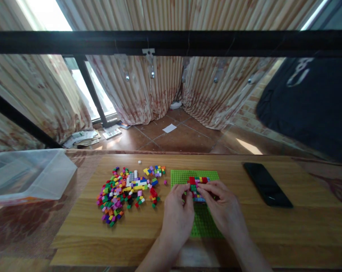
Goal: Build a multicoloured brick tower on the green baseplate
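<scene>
A small structure of colourful toy bricks (193, 181), with red, green, yellow and blue pieces, stands on a bright green studded baseplate (206, 223). At its left side, my left hand (179, 206) is closed, thumb and forefinger pinching the structure's edge. My right hand (224, 202) is closed too, its fingertips pressed onto the structure from the right. The fingers cover part of the build, and any single brick between them is too small to make out. Left of the baseplate lies a spread pile of loose toy bricks (114, 200) in many colours.
A black smartphone (267, 185) lies on the wooden tabletop (309, 234) at the right. A translucent plastic bin (32, 173) sits left of the tabletop. Beyond it a dark horizontal bar (171, 43) crosses the view, with curtains (137, 90) and papers on the tiled floor behind.
</scene>
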A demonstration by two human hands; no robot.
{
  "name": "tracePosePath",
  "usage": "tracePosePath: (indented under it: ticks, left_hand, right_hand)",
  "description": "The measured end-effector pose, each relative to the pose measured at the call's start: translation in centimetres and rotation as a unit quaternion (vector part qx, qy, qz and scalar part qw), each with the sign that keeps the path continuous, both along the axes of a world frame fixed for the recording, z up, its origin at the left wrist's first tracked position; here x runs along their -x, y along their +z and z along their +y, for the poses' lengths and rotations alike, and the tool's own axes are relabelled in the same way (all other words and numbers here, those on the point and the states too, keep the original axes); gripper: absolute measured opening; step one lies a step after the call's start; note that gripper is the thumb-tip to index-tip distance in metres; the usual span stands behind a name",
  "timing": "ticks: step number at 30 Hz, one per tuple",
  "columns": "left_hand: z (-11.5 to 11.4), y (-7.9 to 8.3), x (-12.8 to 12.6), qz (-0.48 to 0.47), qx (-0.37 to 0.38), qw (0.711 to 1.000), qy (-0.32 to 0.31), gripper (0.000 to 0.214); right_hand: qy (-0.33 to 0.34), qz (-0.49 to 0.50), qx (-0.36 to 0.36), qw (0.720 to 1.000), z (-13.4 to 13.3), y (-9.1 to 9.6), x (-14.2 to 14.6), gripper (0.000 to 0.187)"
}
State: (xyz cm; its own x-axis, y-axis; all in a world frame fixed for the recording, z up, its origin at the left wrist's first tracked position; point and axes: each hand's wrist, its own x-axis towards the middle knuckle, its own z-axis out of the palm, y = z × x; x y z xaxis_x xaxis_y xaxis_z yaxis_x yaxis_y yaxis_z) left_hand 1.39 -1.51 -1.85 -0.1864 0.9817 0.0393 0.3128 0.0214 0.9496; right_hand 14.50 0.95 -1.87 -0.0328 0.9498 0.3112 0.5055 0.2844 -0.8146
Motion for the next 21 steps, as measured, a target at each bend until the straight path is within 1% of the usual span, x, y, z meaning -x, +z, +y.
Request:
tracePosePath:
  ticks: [2,3,4,6,7,9,10,12,14,16,21]
  left_hand:
    - [0.3,0.0,0.9,0.011,0.0,1.0,0.011,0.021]
    - [0.6,0.0,1.6,0.023,0.0,0.999,0.022,0.021]
    - [0.8,0.1,2.3,0.034,0.001,0.998,0.046,0.021]
    - [1.4,0.4,3.9,0.064,-0.001,0.996,0.066,0.021]
    - [1.7,0.6,4.7,0.1,0.007,0.992,0.075,0.019]
    - [2.1,0.8,6.0,0.181,0.028,0.979,0.086,0.018]
    - [2.3,0.8,6.4,0.22,0.036,0.971,0.081,0.02]
    - [2.6,0.5,7.0,0.283,0.04,0.957,0.051,0.026]
    - [2.7,0.1,7.2,0.323,0.04,0.945,0.011,0.032]
    - [2.7,-0.2,7.2,0.347,0.041,0.937,-0.015,0.035]
    - [2.6,-0.2,6.7,0.395,0.04,0.918,-0.017,0.028]
  right_hand:
    - [-0.027,0.047,-0.015,0.998,-0.2,0.0,0.0,0.018]
    - [-0.054,0.075,-0.027,0.995,-0.3,0.1,-0.1,0.017]
    - [-0.089,0.105,-0.039,0.99,-0.2,0.2,-0.2,0.017]
    - [-0.165,0.17,-0.048,0.97,0.1,0.5,-0.6,0.017]
    - [-0.195,0.201,-0.043,0.959,0.3,0.7,-0.8,0.017]
    - [-0.224,0.256,-0.021,0.94,0.7,0.9,-1.4,0.019]
    - [-0.226,0.279,-0.011,0.933,0.8,1.0,-1.6,0.019]
    - [-0.214,0.315,0.006,0.925,1.1,1.0,-2.0,0.019]
    - [-0.198,0.342,0.024,0.918,1.2,0.9,-2.2,0.019]
    - [-0.194,0.357,0.042,0.913,1.3,0.9,-2.2,0.02]
    - [-0.187,0.386,0.063,0.901,1.3,1.3,-2.1,0.023]
